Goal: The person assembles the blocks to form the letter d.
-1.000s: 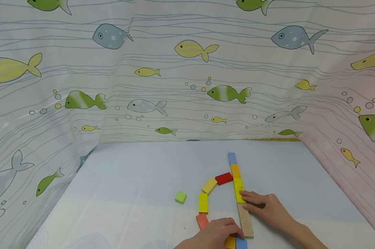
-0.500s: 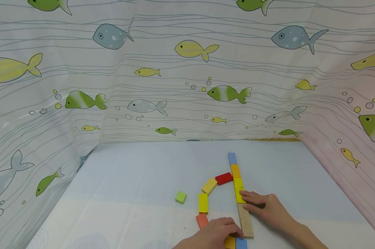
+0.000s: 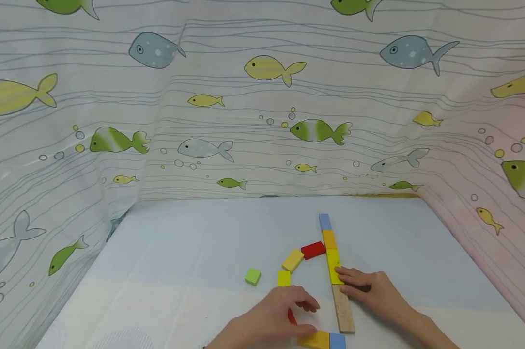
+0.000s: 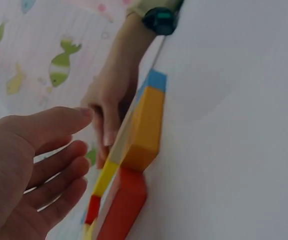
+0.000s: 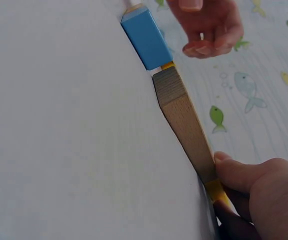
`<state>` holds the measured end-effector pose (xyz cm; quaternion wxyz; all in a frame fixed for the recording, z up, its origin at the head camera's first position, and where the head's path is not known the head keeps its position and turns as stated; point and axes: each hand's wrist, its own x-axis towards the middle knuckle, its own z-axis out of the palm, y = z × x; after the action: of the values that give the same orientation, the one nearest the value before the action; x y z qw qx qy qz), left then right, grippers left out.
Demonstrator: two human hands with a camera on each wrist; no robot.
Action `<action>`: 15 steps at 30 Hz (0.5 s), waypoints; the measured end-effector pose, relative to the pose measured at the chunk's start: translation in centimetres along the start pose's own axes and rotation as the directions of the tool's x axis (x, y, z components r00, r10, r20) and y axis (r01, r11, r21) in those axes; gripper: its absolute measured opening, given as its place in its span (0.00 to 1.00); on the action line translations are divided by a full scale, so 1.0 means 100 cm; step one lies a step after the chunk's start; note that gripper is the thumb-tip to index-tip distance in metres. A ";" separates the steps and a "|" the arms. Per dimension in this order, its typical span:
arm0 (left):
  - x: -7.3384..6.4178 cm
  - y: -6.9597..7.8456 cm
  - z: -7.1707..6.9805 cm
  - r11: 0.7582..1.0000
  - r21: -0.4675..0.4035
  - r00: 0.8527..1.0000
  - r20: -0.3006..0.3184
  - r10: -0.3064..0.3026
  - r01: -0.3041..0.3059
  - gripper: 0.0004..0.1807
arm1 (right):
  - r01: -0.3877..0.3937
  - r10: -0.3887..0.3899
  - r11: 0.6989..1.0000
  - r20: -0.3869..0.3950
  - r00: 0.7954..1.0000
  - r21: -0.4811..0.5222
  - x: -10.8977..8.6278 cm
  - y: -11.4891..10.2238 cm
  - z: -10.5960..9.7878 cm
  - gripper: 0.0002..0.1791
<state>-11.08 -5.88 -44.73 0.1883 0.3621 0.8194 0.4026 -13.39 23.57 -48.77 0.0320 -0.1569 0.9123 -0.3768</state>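
My left hand [image 3: 280,310] hovers low over the table with fingers loosely bent and nothing between them. Its thumb overlaps an orange-yellow block [image 3: 316,340] in the head view; contact cannot be told. Beside that block lies a blue block [image 3: 338,341]. A red-orange block [image 4: 121,205] is mostly hidden behind this hand in the head view. My right hand [image 3: 378,293] rests against the right side of a straight row, fingertips on a yellow block [image 3: 334,265] and thumb at a plain wooden block [image 3: 343,310].
Farther along the row are an orange block [image 3: 329,239] and a light-blue block [image 3: 325,221]. A red block [image 3: 313,250], a pale-yellow block [image 3: 293,261] and another yellow block [image 3: 284,278] curve leftward. A green cube [image 3: 253,277] lies apart. Fish-print curtains surround the table.
My left hand has come off the orange-yellow and blue blocks and moved left and farther away, its fingers loosening. My right hand and the blocks look unmoved.
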 end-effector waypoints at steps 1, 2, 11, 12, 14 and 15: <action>-0.001 -0.003 -0.006 1.000 -0.017 1.000 -0.029 0.005 -0.006 0.18 | -0.006 0.006 1.000 0.001 1.000 0.003 0.000 0.000 0.000 0.26; -0.003 -0.005 -0.013 0.999 -0.033 0.998 -0.058 0.003 -0.005 0.18 | -0.011 0.011 1.000 0.003 1.000 0.005 0.000 0.000 0.000 0.26; -0.023 -0.045 -0.069 0.998 -0.025 0.972 -0.226 -0.065 0.060 0.19 | -0.010 0.010 1.000 0.004 1.000 0.011 -0.001 -0.001 0.001 0.26; -0.025 -0.049 -0.073 0.997 -0.029 0.970 -0.233 -0.071 0.066 0.19 | -0.008 0.008 1.000 0.002 1.000 0.012 -0.001 -0.001 0.001 0.26; -0.028 -0.058 -0.079 0.996 -0.035 0.966 -0.241 -0.088 0.082 0.19 | -0.006 0.006 1.000 0.003 1.000 0.013 -0.001 -0.002 0.000 0.26; -0.030 -0.061 -0.082 0.995 -0.044 0.964 -0.244 -0.102 0.094 0.19 | -0.003 0.003 1.000 0.005 1.000 0.012 -0.001 -0.002 -0.001 0.26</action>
<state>-16.69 -14.92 -44.61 0.1106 0.2655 0.8467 0.4476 -13.25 23.50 -48.59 0.0358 -0.1561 0.9101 -0.3821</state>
